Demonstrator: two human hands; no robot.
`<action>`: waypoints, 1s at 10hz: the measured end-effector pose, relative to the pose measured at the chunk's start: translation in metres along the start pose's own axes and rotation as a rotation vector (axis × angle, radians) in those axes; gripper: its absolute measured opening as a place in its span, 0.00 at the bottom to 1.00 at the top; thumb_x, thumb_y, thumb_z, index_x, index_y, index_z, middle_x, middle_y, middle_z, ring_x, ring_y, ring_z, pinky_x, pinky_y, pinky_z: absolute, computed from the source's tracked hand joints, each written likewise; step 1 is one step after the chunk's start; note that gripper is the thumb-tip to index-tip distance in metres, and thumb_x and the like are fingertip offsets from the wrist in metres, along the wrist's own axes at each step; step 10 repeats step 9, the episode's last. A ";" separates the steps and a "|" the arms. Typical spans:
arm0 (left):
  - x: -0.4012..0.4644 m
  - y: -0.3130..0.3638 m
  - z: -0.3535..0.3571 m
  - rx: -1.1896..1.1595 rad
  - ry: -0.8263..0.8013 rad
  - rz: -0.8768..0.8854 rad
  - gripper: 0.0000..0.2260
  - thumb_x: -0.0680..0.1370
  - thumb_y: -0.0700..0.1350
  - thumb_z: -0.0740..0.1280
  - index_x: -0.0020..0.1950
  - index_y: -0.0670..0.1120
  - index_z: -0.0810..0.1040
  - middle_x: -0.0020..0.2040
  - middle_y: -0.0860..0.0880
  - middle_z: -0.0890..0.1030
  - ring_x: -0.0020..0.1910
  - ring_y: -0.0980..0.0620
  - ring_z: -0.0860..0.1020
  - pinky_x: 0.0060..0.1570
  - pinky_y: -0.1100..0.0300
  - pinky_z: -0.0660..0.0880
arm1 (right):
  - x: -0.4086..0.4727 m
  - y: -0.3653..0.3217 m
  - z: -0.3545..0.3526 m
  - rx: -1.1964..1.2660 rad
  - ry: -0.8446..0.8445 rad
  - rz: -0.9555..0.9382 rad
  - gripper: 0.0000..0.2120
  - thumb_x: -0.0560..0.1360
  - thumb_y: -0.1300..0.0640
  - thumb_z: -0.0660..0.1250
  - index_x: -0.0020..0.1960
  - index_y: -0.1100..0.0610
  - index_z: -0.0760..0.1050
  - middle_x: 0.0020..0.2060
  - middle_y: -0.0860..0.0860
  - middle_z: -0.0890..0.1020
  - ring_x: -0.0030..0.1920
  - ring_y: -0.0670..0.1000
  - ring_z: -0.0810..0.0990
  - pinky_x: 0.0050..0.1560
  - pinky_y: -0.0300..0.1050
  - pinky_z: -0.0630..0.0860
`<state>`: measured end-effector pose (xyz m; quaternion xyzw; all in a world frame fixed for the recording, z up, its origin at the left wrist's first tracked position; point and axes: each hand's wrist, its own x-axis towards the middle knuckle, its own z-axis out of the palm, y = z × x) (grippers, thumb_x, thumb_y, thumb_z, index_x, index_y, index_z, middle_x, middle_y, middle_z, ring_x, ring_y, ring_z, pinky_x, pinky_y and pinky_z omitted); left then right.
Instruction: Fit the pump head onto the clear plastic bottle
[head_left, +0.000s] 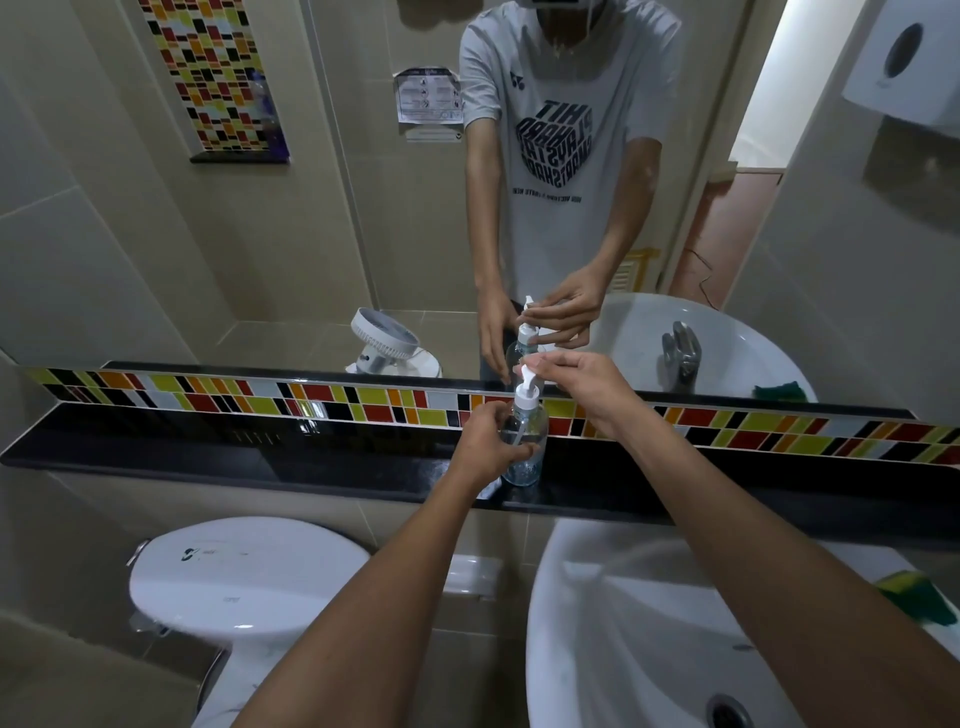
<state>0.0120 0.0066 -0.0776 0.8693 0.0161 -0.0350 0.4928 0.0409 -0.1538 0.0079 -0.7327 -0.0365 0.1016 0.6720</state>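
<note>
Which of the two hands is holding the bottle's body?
The left hand wraps the clear bottle standing on the black ledge; the right hand pinches the white pump head on top.

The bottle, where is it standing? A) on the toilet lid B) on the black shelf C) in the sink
B: the bottle stands on the black shelf under the mirror, with the left hand around it and the right hand on the pump head.

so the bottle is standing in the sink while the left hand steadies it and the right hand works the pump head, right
Not quite: the head view shows the bottle standing on the black shelf, not in the sink. The left hand steadies it; the right hand works the pump head.
</note>
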 end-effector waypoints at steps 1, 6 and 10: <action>0.002 -0.004 0.000 0.015 -0.012 0.028 0.29 0.66 0.47 0.81 0.64 0.45 0.75 0.56 0.50 0.78 0.53 0.51 0.79 0.49 0.60 0.78 | 0.003 -0.001 -0.004 -0.066 -0.024 -0.003 0.12 0.78 0.56 0.71 0.57 0.62 0.85 0.53 0.54 0.88 0.54 0.48 0.85 0.47 0.32 0.78; -0.004 -0.066 0.005 0.620 -0.097 0.020 0.54 0.68 0.76 0.61 0.82 0.45 0.47 0.81 0.42 0.51 0.79 0.41 0.54 0.76 0.44 0.56 | -0.015 -0.009 -0.012 -0.062 0.152 -0.139 0.16 0.79 0.50 0.70 0.62 0.57 0.82 0.53 0.47 0.88 0.56 0.40 0.85 0.56 0.30 0.77; -0.002 -0.108 0.011 0.779 -0.078 -0.061 0.55 0.64 0.81 0.38 0.80 0.47 0.35 0.79 0.43 0.33 0.77 0.46 0.30 0.76 0.44 0.36 | -0.099 -0.084 -0.050 0.223 0.246 -0.597 0.17 0.85 0.51 0.56 0.63 0.61 0.77 0.55 0.53 0.86 0.62 0.57 0.82 0.65 0.55 0.74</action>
